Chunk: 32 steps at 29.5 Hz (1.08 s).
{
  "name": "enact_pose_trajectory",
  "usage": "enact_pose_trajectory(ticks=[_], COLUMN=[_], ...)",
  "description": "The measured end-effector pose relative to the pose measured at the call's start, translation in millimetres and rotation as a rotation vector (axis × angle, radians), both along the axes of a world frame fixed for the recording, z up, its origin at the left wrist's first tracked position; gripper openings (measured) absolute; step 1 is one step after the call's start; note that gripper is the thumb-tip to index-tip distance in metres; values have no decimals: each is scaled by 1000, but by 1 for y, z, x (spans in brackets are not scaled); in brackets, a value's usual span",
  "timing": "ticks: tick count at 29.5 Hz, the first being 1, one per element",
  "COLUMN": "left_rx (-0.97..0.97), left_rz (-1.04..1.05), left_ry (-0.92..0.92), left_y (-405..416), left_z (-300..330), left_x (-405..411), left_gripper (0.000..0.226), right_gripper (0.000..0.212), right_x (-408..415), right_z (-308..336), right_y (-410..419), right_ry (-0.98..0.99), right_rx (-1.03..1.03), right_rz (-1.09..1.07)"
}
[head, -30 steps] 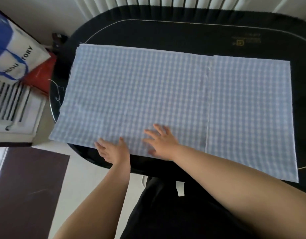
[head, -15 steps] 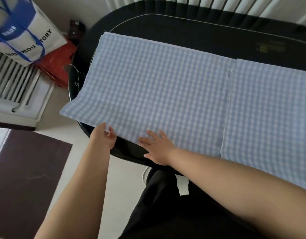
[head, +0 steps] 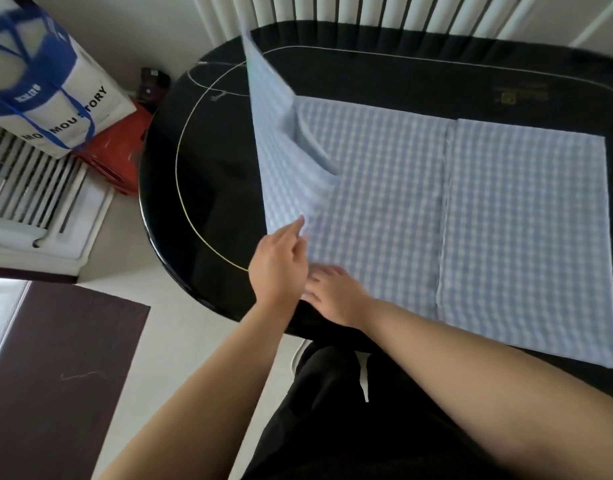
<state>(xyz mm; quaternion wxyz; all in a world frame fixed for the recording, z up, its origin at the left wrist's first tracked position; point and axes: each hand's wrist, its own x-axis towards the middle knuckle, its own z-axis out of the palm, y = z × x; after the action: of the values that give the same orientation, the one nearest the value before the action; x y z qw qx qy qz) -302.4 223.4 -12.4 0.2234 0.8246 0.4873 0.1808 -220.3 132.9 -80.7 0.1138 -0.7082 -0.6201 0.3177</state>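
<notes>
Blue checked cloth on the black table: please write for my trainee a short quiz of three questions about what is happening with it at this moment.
1. True or false: the left part of the light blue checked fabric cloth is raised off the black oval table.
2. What does the right hand do? A: rests open on the cloth by its near edge. B: lifts a far corner. C: hangs beside the table.
3. Fill in: the raised part is held at its near corner by the ____ hand.

Key: 1 true. 2 A. 3 left; the left hand holds it there.
</notes>
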Motion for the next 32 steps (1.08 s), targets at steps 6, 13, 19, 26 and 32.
enact_pose_trajectory(ticks=[6,13,19,26,32], left_rx=[-23,-59,-77,-124,-41], left_rz=[-553,-760,-573,-541,-604], left_ry=[344,562,602,759,782], left_y=[-71,-96,-82,-68,-65], left_z=[-44,-84,-87,-96,-97], left_x=[39,25,17,-1,-14], left_gripper=[47,48,66,77,73], right_gripper=[44,41,24,29,29], right_x=[113,153,147,142,138], right_z=[10,0,-4,-7,-15], right_y=[-71,-101,-108,-117,-123], right_ry=[701,411,-78,-118,-97], right_rx=[96,-288,-332,-397,-333], right_rz=[-1637,-1226,-991,-839,-854])
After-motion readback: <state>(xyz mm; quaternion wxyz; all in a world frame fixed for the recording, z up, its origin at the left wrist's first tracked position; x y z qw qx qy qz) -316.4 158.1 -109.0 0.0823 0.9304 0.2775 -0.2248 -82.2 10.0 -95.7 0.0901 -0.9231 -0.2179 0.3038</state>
